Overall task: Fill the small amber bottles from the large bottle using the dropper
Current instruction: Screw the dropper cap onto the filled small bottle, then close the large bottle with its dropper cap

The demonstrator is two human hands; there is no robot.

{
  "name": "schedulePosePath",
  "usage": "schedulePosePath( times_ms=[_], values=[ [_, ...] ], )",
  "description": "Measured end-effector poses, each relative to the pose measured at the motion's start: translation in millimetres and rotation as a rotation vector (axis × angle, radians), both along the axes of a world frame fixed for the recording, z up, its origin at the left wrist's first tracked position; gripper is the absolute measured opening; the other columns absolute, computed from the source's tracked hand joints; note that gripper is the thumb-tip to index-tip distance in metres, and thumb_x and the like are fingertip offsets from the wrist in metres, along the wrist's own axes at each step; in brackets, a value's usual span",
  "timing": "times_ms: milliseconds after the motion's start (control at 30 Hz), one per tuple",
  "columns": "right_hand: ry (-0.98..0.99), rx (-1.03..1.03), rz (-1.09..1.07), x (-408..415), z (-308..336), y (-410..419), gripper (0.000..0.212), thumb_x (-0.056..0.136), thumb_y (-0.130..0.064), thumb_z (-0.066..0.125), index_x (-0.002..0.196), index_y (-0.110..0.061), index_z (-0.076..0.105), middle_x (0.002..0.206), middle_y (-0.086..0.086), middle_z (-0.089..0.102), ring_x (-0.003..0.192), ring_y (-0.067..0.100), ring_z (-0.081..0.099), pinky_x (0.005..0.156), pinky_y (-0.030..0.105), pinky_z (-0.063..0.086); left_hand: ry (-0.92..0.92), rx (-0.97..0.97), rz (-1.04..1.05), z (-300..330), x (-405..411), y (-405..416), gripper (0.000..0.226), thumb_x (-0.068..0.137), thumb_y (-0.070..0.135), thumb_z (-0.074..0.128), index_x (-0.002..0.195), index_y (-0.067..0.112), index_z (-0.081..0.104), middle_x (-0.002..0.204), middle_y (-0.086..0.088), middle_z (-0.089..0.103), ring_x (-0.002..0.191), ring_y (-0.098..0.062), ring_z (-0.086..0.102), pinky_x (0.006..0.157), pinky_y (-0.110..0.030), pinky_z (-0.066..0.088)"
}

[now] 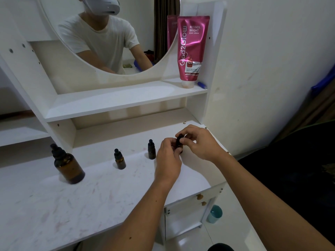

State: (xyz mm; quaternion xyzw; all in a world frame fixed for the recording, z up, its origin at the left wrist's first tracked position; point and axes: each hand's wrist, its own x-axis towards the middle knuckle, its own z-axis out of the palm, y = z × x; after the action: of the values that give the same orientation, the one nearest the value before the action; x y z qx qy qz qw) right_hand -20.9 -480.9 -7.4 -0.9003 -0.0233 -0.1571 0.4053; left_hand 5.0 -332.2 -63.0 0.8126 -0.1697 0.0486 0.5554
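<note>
From the head camera I see both of my hands meeting at the right end of the white vanity top (45, 205). My left hand (168, 160) curls its fingers around the lower body of a small amber bottle (179, 144), which is mostly hidden between the two hands, and my right hand (201, 144) pinches the bottle's black dropper cap (180, 137) between thumb and fingertips. I cannot tell whether the cap is screwed down or loose, because the fingers cover the neck. Whether the bottle's base touches the surface I also cannot tell. Just to the left of my left hand a second small amber bottle (151, 150) stands upright with its black dropper cap on, and further left a third small amber bottle (120, 159) stands upright, also capped. Well apart from those, toward the left of the surface, the large amber bottle (68, 165) stands with its own black dropper top in place; the wide lens makes it look tilted. On the shelf above, a pink tube of body serum (192, 49) stands on its cap beside the round mirror (108, 33), with a small blue object (201, 84) lying just to its right. Down on the floor by the cabinet front sits a teal cup (215, 213).
</note>
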Motion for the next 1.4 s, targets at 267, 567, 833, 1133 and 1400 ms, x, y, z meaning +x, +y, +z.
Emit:
schedulePosePath(
  times_ms=[267, 567, 833, 1133, 1400],
  values=[
    [-0.123, 0.090, -0.143, -1.2, -18.2, 13.3, 0.010, 0.091, -0.015, 0.079, 0.100, -0.014, 0.076, 0.094, -0.007, 0.076, 0.082, 0.006, 0.070, 0.076, 0.012, 0.052, -0.017, -0.014, -0.001, -3.3, 3.7, 0.0, 0.019, 0.102, 0.010, 0.061, 0.118, 0.020, 0.059, 0.112, 0.007, 0.066, 0.102, -0.006, 0.066, 0.093, -0.034, 0.058],
    [-0.114, 0.102, -0.168, -8.3, -22.2, 20.7, 0.015, 0.095, -0.020, 0.075, 0.109, -0.015, 0.074, 0.105, -0.004, 0.071, 0.086, 0.003, 0.069, 0.076, 0.008, 0.051, -0.016, 0.024, 0.006, -0.4, -5.4, 3.0, 0.028, 0.104, 0.020, 0.060, 0.132, 0.021, 0.056, 0.129, 0.006, 0.063, 0.116, -0.008, 0.062, 0.102, -0.037, 0.055],
    [-0.102, 0.055, -0.258, -23.5, -12.0, 24.4, 0.032, 0.094, -0.028, 0.077, 0.125, -0.022, 0.071, 0.104, -0.002, 0.065, 0.079, 0.007, 0.067, 0.074, 0.008, 0.050, 0.035, 0.009, -0.043, 7.3, -26.8, 24.0, 0.049, 0.102, 0.021, 0.065, 0.148, 0.019, 0.047, 0.138, 0.004, 0.059, 0.124, -0.007, 0.057, 0.105, -0.023, 0.048],
    [-0.246, 0.165, -0.257, -53.6, 6.9, 77.4, 0.029, 0.092, -0.023, 0.079, 0.120, -0.021, 0.071, 0.096, -0.003, 0.068, 0.078, 0.010, 0.064, 0.075, 0.014, 0.051, 0.048, -0.047, -0.085, 11.1, -62.6, 118.3, 0.032, 0.096, 0.030, 0.073, 0.126, 0.026, 0.064, 0.110, 0.014, 0.071, 0.101, 0.000, 0.066, 0.091, -0.017, 0.055],
    [-0.377, 0.171, -0.060, -34.4, 37.9, 188.5, 0.023, 0.094, -0.017, 0.076, 0.117, -0.016, 0.074, 0.091, -0.001, 0.070, 0.080, 0.009, 0.064, 0.073, 0.016, 0.052, 0.078, -0.065, 0.186, 13.2, -62.9, 241.5, 0.032, 0.092, 0.035, 0.078, 0.120, 0.030, 0.064, 0.102, 0.016, 0.071, 0.094, 0.004, 0.066, 0.085, -0.018, 0.058]
  ],
)
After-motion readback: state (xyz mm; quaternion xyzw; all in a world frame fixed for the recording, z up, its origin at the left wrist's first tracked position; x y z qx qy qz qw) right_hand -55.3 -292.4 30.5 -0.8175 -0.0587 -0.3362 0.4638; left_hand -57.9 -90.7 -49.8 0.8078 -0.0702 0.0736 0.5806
